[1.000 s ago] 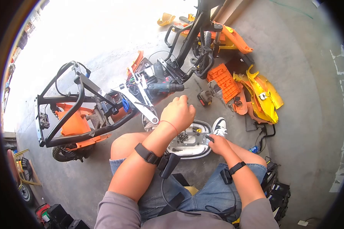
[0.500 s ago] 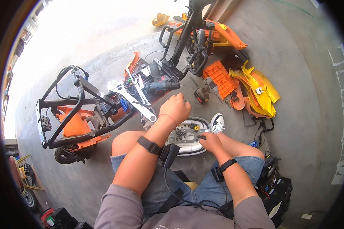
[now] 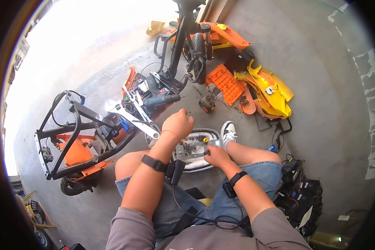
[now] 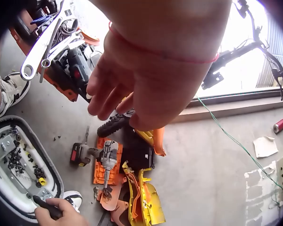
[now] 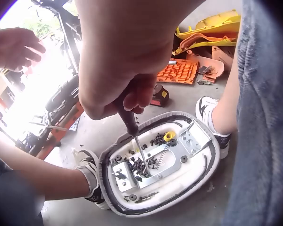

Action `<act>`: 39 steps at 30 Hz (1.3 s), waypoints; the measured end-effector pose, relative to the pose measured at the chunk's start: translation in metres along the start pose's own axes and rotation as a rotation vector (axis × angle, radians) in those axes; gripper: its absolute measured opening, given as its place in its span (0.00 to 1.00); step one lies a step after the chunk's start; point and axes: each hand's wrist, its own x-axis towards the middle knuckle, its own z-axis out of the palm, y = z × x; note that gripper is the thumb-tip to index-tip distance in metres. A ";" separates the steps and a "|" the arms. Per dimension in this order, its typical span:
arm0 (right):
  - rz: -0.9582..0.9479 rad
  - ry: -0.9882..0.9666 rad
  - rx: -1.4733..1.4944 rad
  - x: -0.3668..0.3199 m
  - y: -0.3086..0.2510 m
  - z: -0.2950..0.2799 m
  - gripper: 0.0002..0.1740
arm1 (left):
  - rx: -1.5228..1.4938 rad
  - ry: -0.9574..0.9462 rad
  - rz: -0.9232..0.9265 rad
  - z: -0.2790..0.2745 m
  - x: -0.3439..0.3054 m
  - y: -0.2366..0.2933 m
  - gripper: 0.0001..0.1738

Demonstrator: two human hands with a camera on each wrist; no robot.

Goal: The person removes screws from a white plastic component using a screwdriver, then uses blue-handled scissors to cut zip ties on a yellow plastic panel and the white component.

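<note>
My left hand (image 3: 178,123) hovers beyond the far left side of an upturned oval seat base (image 5: 210,176), fingers loosely bent. Nothing shows between those fingers in the left wrist view. In my right hand (image 3: 216,156), the dark handle of a screwdriver (image 5: 127,120) is gripped. Its thin shaft slants down to a pile of small black screws (image 5: 137,168) within the base. A silver metal plate (image 5: 191,143), a coil spring (image 5: 162,156) and a yellow ring-shaped part (image 5: 170,136) lie there too. The base sits on the floor between the person's shoes (image 3: 228,132).
A stripped scooter frame (image 3: 77,137) stands ahead and left. A large adjustable wrench (image 3: 133,118) and a dark drill (image 3: 160,101) lie on its middle. On the floor beyond are an impact driver (image 4: 108,153), an orange grid panel (image 3: 225,83) and yellow body panels (image 3: 275,93).
The head view has swung, so the scene slides left. My right hand has moved a little inward over the seat base with the screwdriver. The left hand keeps much the same pose.
</note>
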 end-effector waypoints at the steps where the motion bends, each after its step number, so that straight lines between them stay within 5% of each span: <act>1: -0.002 -0.001 0.010 0.003 0.000 0.000 0.18 | 0.010 -0.002 -0.002 0.001 -0.001 -0.001 0.24; 15: 0.176 0.275 0.358 0.000 0.014 -0.008 0.22 | 0.080 -0.010 0.071 0.014 0.009 -0.001 0.24; 23: 0.117 -0.003 0.121 -0.009 -0.002 -0.022 0.21 | 0.086 -0.046 0.068 0.008 0.008 -0.002 0.23; 27: 0.022 0.080 0.141 -0.002 0.014 -0.012 0.21 | 0.090 -0.032 0.084 0.008 0.007 -0.005 0.23; 31: 0.156 0.198 0.140 -0.001 0.012 -0.027 0.21 | 0.060 -0.049 0.095 0.010 0.010 -0.006 0.23; 39: 0.186 0.000 0.139 -0.005 -0.009 -0.038 0.21 | 0.082 0.002 0.100 0.011 0.010 -0.007 0.23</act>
